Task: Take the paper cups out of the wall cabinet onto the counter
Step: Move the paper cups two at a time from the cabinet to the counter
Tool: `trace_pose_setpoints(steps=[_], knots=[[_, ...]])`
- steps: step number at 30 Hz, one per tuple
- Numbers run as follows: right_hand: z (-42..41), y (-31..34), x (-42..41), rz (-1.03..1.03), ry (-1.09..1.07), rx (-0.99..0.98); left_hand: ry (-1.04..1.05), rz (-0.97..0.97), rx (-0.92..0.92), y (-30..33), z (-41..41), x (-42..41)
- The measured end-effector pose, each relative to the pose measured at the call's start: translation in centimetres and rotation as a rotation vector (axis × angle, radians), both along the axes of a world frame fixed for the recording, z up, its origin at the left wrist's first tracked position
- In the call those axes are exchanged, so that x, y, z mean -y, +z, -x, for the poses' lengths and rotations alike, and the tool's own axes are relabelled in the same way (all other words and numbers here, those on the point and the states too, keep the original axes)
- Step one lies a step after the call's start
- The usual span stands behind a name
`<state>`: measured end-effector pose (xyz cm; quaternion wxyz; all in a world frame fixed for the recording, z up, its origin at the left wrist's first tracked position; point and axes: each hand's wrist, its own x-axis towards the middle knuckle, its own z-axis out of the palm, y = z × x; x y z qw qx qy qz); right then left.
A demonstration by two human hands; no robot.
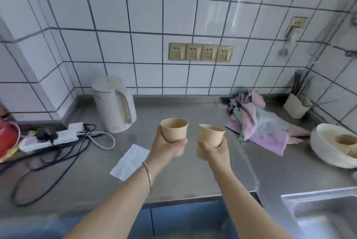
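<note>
I hold two tan paper cups above the steel counter (pixel 193 177). My left hand (pixel 166 148) grips the left paper cup (pixel 174 129) around its lower half, mouth up and upright. My right hand (pixel 214 149) grips the right paper cup (pixel 209 136), which tilts a little to the left. The cups are side by side and apart, both empty inside as far as I see. The wall cabinet is out of view.
A white kettle (pixel 114 103) stands at the back left, beside a power strip with tangled cables (pixel 58 136). A white napkin (pixel 130 161) lies below my left hand. Crumpled cloths (pixel 258 120), a chopstick holder (pixel 296 106) and white bowls (pixel 332 146) sit right; a sink (pixel 324 213) lies at the lower right.
</note>
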<state>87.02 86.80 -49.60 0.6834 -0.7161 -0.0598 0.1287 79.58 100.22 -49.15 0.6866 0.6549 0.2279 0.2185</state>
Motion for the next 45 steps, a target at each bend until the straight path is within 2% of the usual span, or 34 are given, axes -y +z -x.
trace_pose_setpoints(steps=[10,19,26,34,38,45], knots=[[-10.5,-3.6,-12.7,0.035,0.157,-0.084,0.082,0.042,-0.106,-3.9,-9.7,-11.6],[-20.1,-7.8,-19.0,0.126,0.355,-0.132,0.206,0.157,-0.14,-8.3,-18.2,-17.1],[-25.9,-11.0,-24.4,0.227,0.312,-0.105,0.347,0.028,-0.229,-11.7,-23.6,-22.8],[-29.4,-14.6,-30.6,0.39,0.3,0.02,0.442,-0.093,-0.286,-16.5,-27.8,-27.5],[-30.4,-16.2,-32.5,0.388,0.268,0.028,0.471,-0.145,-0.294,-17.8,-29.2,-28.5],[-31.1,-17.6,-33.2,0.364,0.261,0.077,0.554,-0.128,-0.313,-19.2,-30.2,-28.8]])
